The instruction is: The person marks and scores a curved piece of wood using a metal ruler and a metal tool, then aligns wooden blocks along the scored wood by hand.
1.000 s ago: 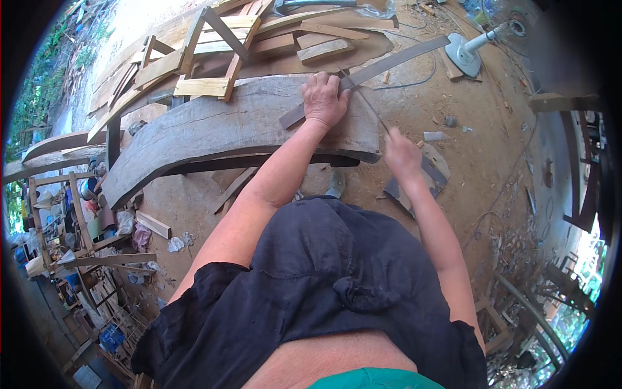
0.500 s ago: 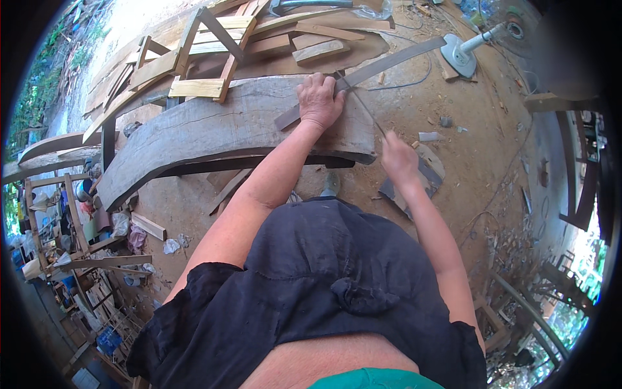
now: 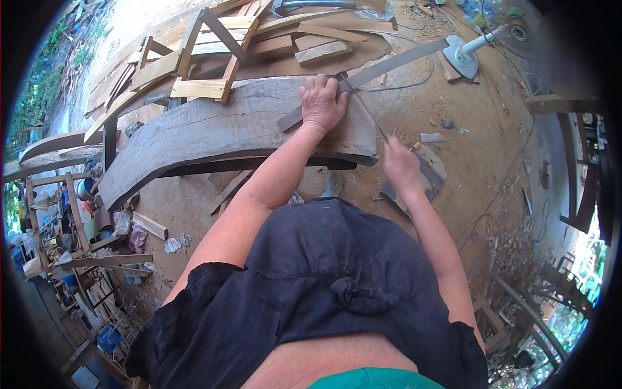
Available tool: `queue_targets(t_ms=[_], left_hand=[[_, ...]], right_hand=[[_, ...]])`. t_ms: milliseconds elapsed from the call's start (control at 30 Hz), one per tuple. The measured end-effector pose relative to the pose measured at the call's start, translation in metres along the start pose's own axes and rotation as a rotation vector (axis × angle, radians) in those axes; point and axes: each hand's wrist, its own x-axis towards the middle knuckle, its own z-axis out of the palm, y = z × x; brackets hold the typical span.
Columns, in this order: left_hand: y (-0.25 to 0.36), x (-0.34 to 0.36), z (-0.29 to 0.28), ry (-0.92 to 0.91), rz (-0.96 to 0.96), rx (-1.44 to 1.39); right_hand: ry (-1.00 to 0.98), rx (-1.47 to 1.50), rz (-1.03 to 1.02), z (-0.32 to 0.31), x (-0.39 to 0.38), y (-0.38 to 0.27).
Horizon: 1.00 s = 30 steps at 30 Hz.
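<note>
A long, narrow wooden board (image 3: 402, 63) lies slantwise over the right end of a thick, curved wooden slab (image 3: 214, 126). My left hand (image 3: 322, 102) is closed over the board, pinning it on the slab. Just right of that hand, a thin handsaw (image 3: 368, 110), seen nearly edge-on, crosses the board. Its near end is in my right hand (image 3: 402, 165), which is wrapped round the grip beyond the slab's right end. The handle itself is hidden by my fingers.
Wooden frames and offcuts (image 3: 324, 52) are piled beyond the slab. A white-based stand (image 3: 461, 57) is near the board's far end. A cable (image 3: 421, 81) runs over the dirt floor. Below my right hand lies a dark flat piece (image 3: 427, 178). Clutter and scrap fill the left side.
My right hand has drawn slightly back toward me with the handsaw. My left hand keeps its place on the board, and the whole view has shifted a little.
</note>
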Motion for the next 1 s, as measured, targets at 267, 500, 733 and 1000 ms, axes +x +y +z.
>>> queue_targets(t_ms=[267,500,733,1000], left_hand=[[0.006,0.002,0.002,-0.01,0.02,-0.013],[-0.001,0.001,-0.002,-0.023,-0.017,0.022],[0.004,-0.001,0.002,-0.013,0.011,-0.013],[0.007,0.001,0.0,-0.018,-0.004,0.018]], right_hand=[[0.038,-0.019,-0.042,0.011,0.062,-0.026],[0.032,0.055,-0.01,0.003,-0.002,0.002],[0.065,-0.033,-0.064,0.007,0.049,-0.022],[0.004,0.093,0.047,-0.013,-0.058,0.031]])
